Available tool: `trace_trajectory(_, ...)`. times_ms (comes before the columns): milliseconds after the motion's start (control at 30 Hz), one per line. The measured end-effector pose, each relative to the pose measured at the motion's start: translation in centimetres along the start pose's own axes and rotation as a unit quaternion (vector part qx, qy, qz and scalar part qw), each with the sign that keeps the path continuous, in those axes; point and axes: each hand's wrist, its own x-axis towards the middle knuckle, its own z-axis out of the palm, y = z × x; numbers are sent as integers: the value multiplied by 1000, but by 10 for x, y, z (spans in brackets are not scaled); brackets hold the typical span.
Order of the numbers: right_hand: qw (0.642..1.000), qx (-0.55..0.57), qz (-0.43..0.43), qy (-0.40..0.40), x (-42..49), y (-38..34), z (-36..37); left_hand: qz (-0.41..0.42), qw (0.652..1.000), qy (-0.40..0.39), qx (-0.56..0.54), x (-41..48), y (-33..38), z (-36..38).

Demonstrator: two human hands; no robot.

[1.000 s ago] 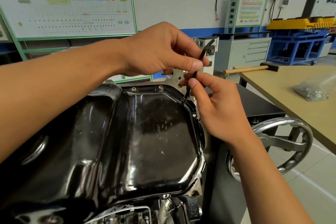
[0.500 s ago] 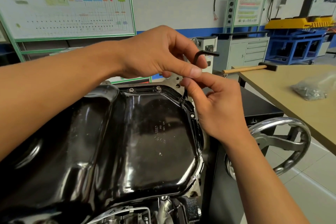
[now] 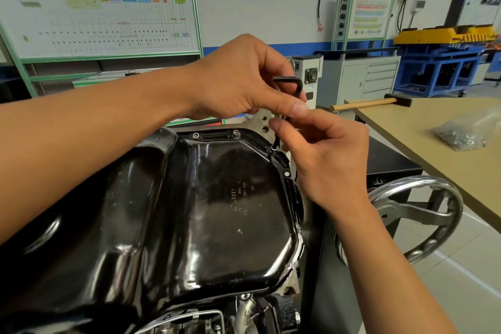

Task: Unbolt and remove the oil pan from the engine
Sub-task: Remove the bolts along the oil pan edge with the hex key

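The glossy black oil pan [image 3: 217,211] faces up on the engine and fills the lower left. A black L-shaped hex key [image 3: 294,84] stands in a bolt at the pan's far right flange corner [image 3: 273,149]. My left hand [image 3: 244,78] pinches the key's upper part between thumb and fingers, its short arm pointing left. My right hand [image 3: 325,157] sits just below, thumb and fingers pinching the key's shaft above the bolt. Two bolts [image 3: 235,132] show in the pan's far edge.
A chrome handwheel [image 3: 423,214] of the engine stand sits to the right. Further right is a tan table [image 3: 433,122] with a wooden-handled hammer [image 3: 366,104] and a plastic bag of hardware [image 3: 466,133]. Cabinets and display boards line the back wall.
The hex key has turned: its short arm swung from pointing up-right, to right, and now points left. Both hands kept their hold at the same bolt.
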Motion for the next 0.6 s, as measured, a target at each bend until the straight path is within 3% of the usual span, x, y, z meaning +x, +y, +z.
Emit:
trace_trajectory(267,997,-27,8,-69,0,1,-1,-29,997,-62,-38,-4,-3,-9)
trace_trajectory(433,994,-36,5,-105,2,0,-6,-22,999,-34,-24,-2,-1,-6)
trace_trajectory(600,1000,0,-3,-30,2,-1,-5,0,1000,-10,-25,0,-2,-2)
